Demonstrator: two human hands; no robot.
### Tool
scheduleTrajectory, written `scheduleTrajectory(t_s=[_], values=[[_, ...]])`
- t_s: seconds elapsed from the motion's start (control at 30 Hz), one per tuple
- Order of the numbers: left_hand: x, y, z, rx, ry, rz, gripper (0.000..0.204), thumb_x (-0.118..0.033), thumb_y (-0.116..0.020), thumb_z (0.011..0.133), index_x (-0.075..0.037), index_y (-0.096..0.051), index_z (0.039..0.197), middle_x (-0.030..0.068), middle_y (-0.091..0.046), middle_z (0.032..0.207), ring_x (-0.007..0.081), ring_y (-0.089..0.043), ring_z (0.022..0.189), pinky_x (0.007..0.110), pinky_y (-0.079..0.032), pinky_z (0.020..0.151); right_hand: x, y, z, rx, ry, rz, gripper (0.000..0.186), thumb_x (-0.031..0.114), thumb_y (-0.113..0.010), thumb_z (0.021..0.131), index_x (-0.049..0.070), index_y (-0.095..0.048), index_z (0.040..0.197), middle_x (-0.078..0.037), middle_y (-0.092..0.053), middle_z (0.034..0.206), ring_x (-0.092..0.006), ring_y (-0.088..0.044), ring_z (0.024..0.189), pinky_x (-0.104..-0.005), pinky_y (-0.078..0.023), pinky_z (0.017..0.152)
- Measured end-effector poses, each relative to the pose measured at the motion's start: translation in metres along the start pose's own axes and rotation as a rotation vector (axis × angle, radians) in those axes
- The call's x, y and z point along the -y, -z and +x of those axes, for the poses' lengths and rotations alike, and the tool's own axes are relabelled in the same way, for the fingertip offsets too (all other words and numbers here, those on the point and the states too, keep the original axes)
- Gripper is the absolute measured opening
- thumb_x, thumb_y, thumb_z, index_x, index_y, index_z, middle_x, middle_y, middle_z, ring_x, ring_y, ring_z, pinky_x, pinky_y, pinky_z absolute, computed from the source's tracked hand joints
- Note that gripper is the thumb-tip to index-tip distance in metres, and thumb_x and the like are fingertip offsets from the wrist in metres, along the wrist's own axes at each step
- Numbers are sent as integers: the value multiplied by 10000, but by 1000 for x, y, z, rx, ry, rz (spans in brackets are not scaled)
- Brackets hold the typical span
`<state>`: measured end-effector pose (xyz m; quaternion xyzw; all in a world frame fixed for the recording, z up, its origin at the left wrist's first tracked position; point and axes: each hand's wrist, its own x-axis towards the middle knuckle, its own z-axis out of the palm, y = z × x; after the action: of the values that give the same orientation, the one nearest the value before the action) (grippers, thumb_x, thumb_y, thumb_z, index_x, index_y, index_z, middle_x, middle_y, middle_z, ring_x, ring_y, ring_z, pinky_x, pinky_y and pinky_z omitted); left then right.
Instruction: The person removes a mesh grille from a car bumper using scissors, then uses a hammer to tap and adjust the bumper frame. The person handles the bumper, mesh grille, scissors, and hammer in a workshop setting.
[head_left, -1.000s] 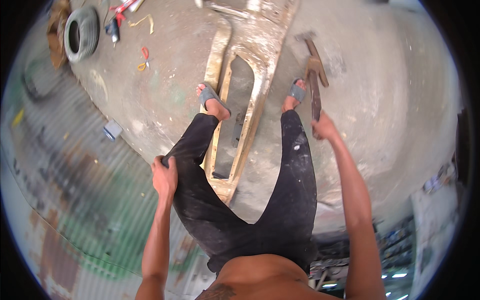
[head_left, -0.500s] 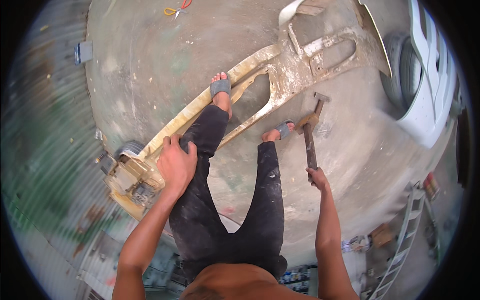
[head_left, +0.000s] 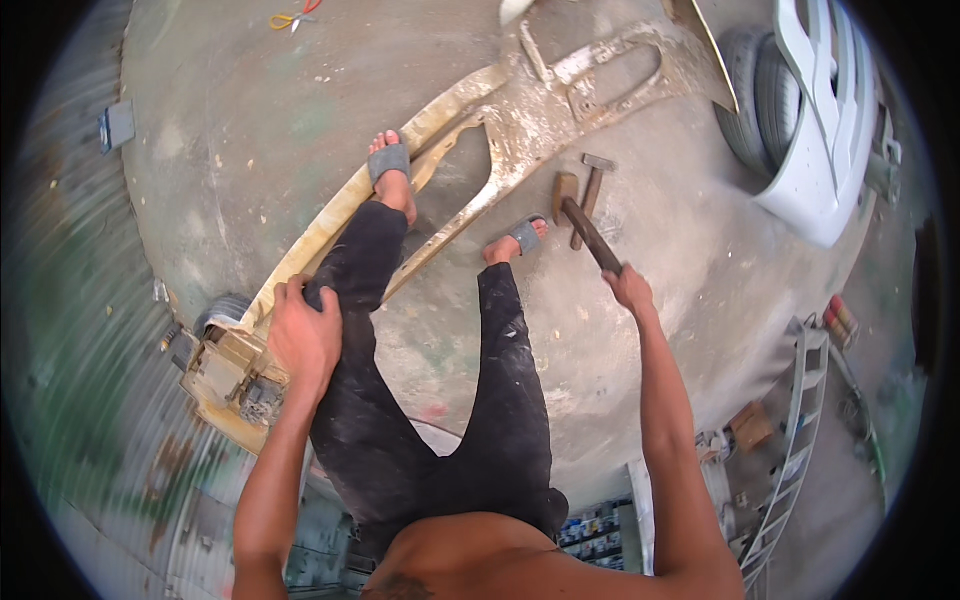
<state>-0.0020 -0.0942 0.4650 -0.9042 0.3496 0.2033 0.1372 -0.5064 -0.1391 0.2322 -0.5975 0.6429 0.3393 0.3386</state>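
My left hand (head_left: pixel 305 328) rests on my left leg near the knee, its fingers apart and holding nothing. In my right hand (head_left: pixel 630 288) is the end of a dark handle belonging to a hammer with a brown, block-shaped head (head_left: pixel 565 198). A second hammer (head_left: pixel 591 190), with a narrower metal head, lies on the floor right behind the held one. To the left stretches a long, worn, cream-coloured vehicle body panel (head_left: pixel 540 130) with large openings. My left sandalled foot is set on its rail; my right foot stands beside it.
Tyres (head_left: pixel 775 100) and a white slatted vehicle panel (head_left: pixel 822 190) stand at the far right. A ladder (head_left: pixel 795 450) lies at the lower right, near a cardboard box (head_left: pixel 750 427). Scissors (head_left: pixel 293 20) lie far left, a blue box (head_left: pixel 117 126) by the corrugated wall.
My right hand has moved up and outward from my foot, tilting the hammer so its head points left. The floor hammer shows more fully. The whole view has shifted; my left hand stays on the leg.
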Motion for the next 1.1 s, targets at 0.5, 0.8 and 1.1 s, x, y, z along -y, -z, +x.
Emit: scheduleTrajectory(t_s=[0.5,0.8,1.1], values=[[-31,-3,-4,-19,-63,187,343,-315,-555,881,-91,-652,1122,130,-636,1150,391,-627,1014,478,-477,866,39,11,29,-661,-8,282,200,255,-566,902,96,-686,911,-134,-646,897,-357,-654,804,-456,-542,698],[-48,-1,-5,-1,-67,195,319,-279,-584,865,-67,-648,1095,168,-621,1103,405,-623,981,497,-476,838,-5,8,31,-734,-20,309,163,219,-584,884,78,-666,892,-150,-631,865,-370,-640,760,-472,-532,656],[-47,4,-1,10,-24,169,354,-287,-593,857,-47,-638,1113,166,-617,1084,386,-628,992,483,-491,839,27,10,30,-814,70,338,124,195,-607,857,79,-642,830,-136,-590,812,-358,-619,698,-466,-507,603]])
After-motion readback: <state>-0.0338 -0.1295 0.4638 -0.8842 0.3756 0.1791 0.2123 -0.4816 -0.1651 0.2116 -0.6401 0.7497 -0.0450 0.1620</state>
